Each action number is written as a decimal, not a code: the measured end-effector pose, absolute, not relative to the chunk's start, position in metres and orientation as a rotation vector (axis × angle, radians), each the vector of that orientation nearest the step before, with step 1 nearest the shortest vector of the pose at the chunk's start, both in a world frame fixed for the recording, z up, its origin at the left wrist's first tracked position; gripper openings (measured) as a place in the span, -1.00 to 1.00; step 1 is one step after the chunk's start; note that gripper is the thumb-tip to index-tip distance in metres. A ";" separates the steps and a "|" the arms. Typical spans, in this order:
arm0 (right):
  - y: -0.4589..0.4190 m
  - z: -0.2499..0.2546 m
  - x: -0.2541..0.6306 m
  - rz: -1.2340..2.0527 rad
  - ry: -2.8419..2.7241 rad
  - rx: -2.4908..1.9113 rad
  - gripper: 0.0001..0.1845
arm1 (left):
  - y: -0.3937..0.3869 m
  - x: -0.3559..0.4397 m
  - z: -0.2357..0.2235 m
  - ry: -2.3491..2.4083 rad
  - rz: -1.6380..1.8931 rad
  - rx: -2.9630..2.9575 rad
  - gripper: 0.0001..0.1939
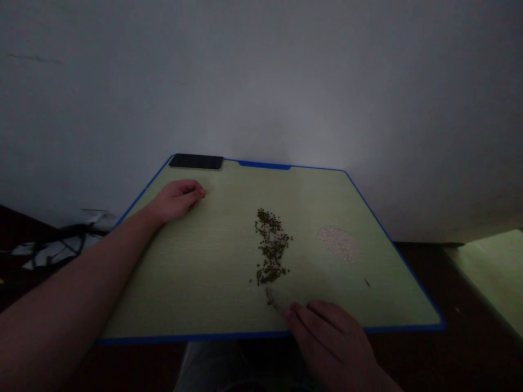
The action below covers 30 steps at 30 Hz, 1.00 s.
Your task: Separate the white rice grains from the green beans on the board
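Note:
On a pale board table (220, 256), a long patch of small dark green beans (272, 247) lies down the middle, with pale grains mixed among them. To its right spreads a flat pile of pale, rice-like grains (338, 243). My right hand (330, 337), at the front edge, has its fingers closed on the handle of a small thin utensil (270, 297). The utensil's head rests just below the near end of the beans; dimness hides whether it is a spoon or a fork. My left hand (177, 200) rests on the board's left side, fingers curled in, nothing visible in them.
A black phone (196, 161) lies at the far left corner. Blue trim (265, 165) edges the board, which stands against a grey wall (261, 81). A short dark sliver (367, 283) lies at the right. Dark cables (61, 234) are bunched beyond the left edge.

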State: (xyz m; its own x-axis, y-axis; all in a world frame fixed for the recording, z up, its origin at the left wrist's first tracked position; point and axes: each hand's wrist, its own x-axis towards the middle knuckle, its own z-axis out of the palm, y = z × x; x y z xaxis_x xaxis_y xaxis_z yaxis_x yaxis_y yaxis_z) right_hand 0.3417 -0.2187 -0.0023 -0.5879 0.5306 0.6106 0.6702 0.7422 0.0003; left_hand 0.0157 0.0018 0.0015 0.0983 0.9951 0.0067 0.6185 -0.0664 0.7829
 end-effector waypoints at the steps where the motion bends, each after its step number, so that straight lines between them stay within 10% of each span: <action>1: -0.219 -0.003 0.340 -0.312 -2.341 -0.895 -0.67 | 0.002 0.016 0.002 1.583 0.773 1.758 -0.79; 30: -0.226 -0.018 0.346 -0.348 -2.355 -1.014 -0.65 | 0.006 0.011 -0.004 1.584 0.761 1.743 -0.80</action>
State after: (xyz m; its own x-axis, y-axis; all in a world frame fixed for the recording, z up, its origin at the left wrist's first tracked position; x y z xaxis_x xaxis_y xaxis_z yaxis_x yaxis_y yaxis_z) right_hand 0.3464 -0.2264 -0.0183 -0.5662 0.5893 0.5763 0.7309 0.6821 0.0206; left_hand 0.0115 0.0060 -0.0039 0.0997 0.9950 -0.0091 0.6148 -0.0544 0.7868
